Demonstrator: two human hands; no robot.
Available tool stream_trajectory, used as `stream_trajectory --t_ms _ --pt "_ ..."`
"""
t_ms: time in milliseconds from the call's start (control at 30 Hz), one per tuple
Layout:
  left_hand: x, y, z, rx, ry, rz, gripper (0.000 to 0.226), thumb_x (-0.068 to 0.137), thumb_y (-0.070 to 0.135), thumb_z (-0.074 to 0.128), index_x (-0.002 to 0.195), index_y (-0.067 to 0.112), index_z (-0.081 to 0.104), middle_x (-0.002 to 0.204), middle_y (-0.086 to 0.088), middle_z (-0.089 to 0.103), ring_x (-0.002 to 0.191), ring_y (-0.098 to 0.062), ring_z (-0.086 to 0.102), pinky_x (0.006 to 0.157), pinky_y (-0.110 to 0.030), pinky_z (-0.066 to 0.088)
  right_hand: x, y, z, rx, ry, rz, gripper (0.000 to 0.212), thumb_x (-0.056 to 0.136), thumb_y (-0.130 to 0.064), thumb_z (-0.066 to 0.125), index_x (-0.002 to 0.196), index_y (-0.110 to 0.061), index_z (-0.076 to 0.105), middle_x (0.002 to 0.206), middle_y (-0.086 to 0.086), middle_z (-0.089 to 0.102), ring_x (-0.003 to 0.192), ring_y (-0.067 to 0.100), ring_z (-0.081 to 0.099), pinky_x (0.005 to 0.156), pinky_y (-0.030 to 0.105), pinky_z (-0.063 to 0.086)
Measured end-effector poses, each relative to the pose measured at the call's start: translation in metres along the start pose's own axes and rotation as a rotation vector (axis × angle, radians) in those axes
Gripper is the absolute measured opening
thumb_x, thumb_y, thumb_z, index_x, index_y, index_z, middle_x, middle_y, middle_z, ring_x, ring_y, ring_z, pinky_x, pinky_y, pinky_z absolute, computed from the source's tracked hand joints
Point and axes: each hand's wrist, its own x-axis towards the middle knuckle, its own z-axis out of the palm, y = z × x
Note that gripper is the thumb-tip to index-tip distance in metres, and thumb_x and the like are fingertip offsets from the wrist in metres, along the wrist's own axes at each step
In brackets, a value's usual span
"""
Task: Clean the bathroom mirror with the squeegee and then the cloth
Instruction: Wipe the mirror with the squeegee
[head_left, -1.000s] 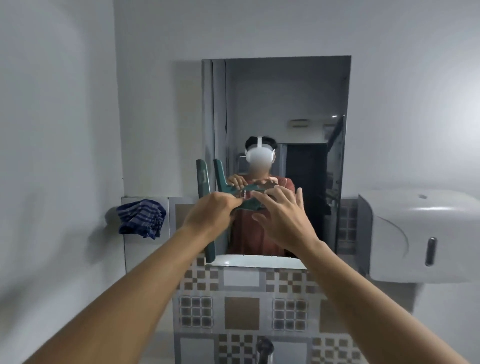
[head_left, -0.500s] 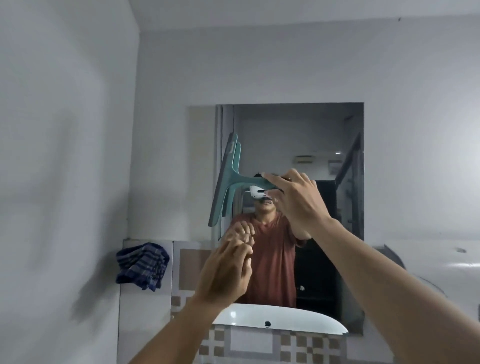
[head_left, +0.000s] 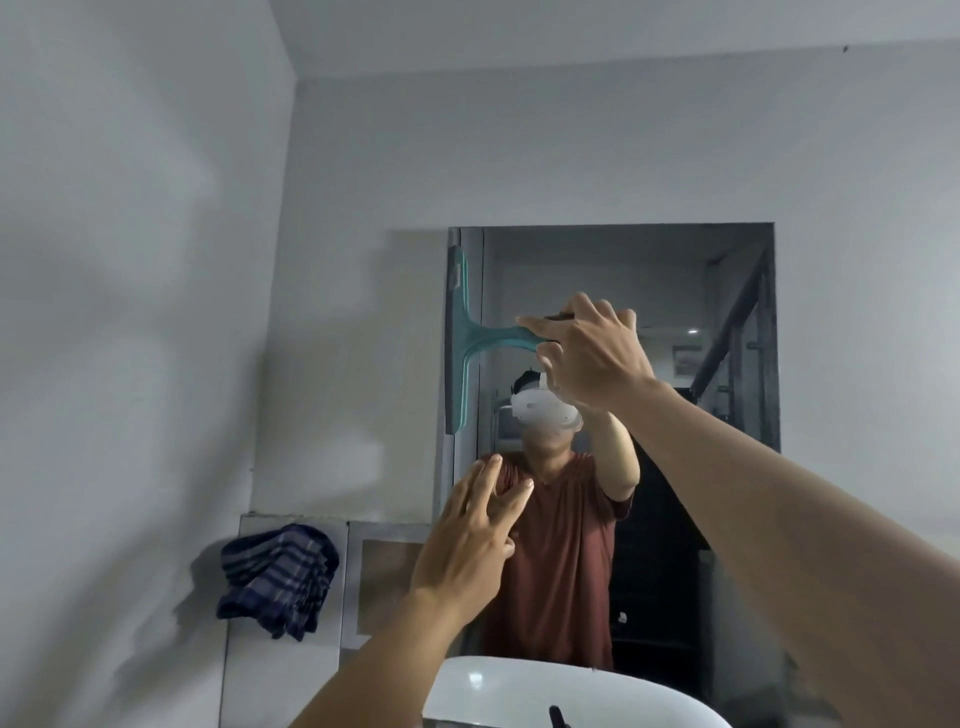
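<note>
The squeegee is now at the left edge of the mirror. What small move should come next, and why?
Probably pull the squeegee sideways to the right across the mirror: the right hand grips its handle and the blade stands vertical along the left edge, near the top.

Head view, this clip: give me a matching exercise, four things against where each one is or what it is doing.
Things:
1. squeegee
2. cloth
3. left hand
4. right hand

States:
A. open, holding nothing
B. hanging on the wall left of the mirror
C. blade upright at the mirror's left edge
D. closed around a teal handle

Pairs: 1-C, 2-B, 3-A, 4-D
</note>
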Motion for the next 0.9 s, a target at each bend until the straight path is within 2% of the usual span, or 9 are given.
stream_trajectory --t_ms 100,200,300,500,633,767,900 --pt "-0.001 -0.001 0.002 0.007 0.01 0.007 0.077 0.098 0.02 0.058 0.16 0.033 0.013 0.169 -0.011 0.0 0.155 -0.032 -0.001 0.122 -0.038 0.011 0.006 -0.002 0.0 -0.052 0.031 -0.038 0.04 0.103 -0.041 0.047 0.142 -0.052 0.046 0.117 0.004 0.053 0.105 0.029 0.052 0.093 0.048 0.036" --pt "0.0 -0.001 0.002 0.001 0.008 -0.003 0.078 0.098 0.02 0.057 0.16 0.034 0.011 0.169 -0.009 -0.002 0.155 -0.03 -0.004 0.124 -0.039 0.016 0.012 -0.008 -0.001 -0.074 0.054 -0.037 0.039 0.104 -0.04 0.046 0.142 -0.05 0.048 0.117 0.006 0.054 0.103 0.03 0.053 0.09 0.047 0.037" --pt "0.001 -0.002 0.002 0.002 0.0 0.001 0.078 0.098 0.021 0.058 0.159 0.035 0.011 0.169 -0.008 -0.002 0.155 -0.03 -0.004 0.122 -0.038 0.013 0.014 -0.008 -0.005 -0.076 0.081 -0.014 0.041 0.103 -0.035 0.047 0.141 -0.049 0.049 0.116 0.006 0.053 0.103 0.03 0.053 0.089 0.046 0.036" --pt "0.001 -0.003 0.002 -0.005 -0.011 -0.005 0.077 0.1 0.023 0.054 0.159 0.037 0.007 0.169 -0.006 -0.008 0.155 -0.028 -0.007 0.124 -0.039 0.017 0.014 0.023 -0.019 -0.085 0.052 0.038 0.044 0.103 -0.033 0.048 0.144 -0.048 0.046 0.117 0.006 0.053 0.106 0.03 0.052 0.092 0.048 0.038" --pt "0.001 -0.005 0.006 -0.028 -0.001 -0.01 0.079 0.096 0.022 0.06 0.158 0.038 0.015 0.169 -0.006 0.003 0.155 -0.03 0.003 0.122 -0.042 0.029 0.007 0.036 -0.027 -0.12 0.029 0.052 0.045 0.103 -0.033 0.049 0.145 -0.049 0.044 0.119 0.005 0.051 0.108 0.031 0.05 0.093 0.048 0.038" --pt "0.002 -0.007 0.006 -0.02 -0.006 -0.006 0.081 0.093 0.022 0.065 0.158 0.037 0.02 0.169 -0.007 0.01 0.154 -0.031 0.011 0.118 -0.042 0.034 -0.004 0.048 -0.032 -0.124 0.029 0.093 0.046 0.102 -0.035 0.051 0.144 -0.05 0.044 0.119 0.003 0.051 0.11 0.03 0.05 0.092 0.047 0.037" --pt "0.003 -0.007 0.006 0.002 0.005 -0.007 0.088 0.082 0.022 0.078 0.155 0.034 0.03 0.165 -0.011 0.025 0.15 -0.035 0.027 0.11 -0.044 0.045 -0.017 0.064 -0.038 -0.145 0.023 0.125 0.045 0.102 -0.037 0.051 0.145 -0.05 0.045 0.121 0.002 0.052 0.112 0.029 0.05 0.093 0.046 0.037"
